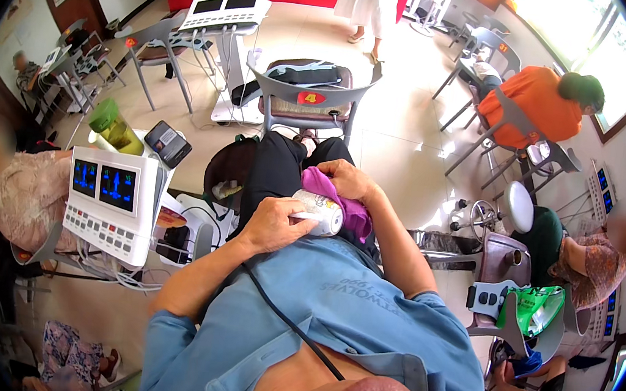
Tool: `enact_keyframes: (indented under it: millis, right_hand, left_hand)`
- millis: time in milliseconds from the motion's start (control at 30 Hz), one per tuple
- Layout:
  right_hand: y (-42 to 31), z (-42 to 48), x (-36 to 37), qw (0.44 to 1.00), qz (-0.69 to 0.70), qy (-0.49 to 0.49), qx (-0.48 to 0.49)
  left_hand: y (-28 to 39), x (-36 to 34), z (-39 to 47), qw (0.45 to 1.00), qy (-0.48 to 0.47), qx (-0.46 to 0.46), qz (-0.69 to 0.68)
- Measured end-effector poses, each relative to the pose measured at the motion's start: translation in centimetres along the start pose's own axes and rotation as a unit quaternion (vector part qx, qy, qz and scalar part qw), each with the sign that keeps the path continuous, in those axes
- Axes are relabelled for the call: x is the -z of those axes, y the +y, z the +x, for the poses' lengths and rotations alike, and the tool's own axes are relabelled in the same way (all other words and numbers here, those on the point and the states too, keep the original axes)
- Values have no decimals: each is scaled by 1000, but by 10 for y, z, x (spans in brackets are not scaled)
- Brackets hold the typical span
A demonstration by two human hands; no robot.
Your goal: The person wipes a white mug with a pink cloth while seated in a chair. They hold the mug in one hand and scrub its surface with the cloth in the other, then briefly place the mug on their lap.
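A white patterned mug (326, 220) lies tilted on its side over my lap. My left hand (276, 223) holds it, with the fingers at its handle. Bunched against the mug's far side is a purple cloth (350, 211), and my right hand (349, 179) grips its upper part. Part of the mug's mouth end is hidden by the cloth. Black trousers (276, 166) cover my legs beneath both hands.
A white device with two screens (108, 208) stands at the left, near a green-lidded bottle (117, 126) and a smartphone (168, 144). A grey chair (311, 101) is ahead. At the right are a chair with a green bag (532, 310) and seated people.
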State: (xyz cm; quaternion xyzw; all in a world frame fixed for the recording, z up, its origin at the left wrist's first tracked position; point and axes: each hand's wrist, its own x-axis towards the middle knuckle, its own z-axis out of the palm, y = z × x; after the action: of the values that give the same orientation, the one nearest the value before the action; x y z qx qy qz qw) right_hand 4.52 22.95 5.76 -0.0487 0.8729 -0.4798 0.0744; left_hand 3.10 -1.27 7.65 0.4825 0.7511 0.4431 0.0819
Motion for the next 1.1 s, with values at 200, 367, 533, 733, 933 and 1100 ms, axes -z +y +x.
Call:
enact_keyframes:
  millis: [200,367,533,733,933,1100]
  right_hand:
    - [17,-2,-6,953,300,-32,-2]
    - [17,-2,-15,902,430,-2,-33]
    - [10,2,-28,834,549,-2,-52]
    - [-11,13,-43,676,724,-136,29]
    - [-18,20,-62,662,748,-53,-13]
    - [-25,9,-50,656,752,-51,-31]
  left_hand:
    - [11,4,-1,974,26,122,-187]
    - [11,8,-2,934,68,175,-305]
    - [2,4,-2,900,150,159,-378]
    - [3,2,2,891,240,137,-360]
    - [-14,-2,3,921,257,99,-275]
    - [-27,-5,3,951,171,105,-234]
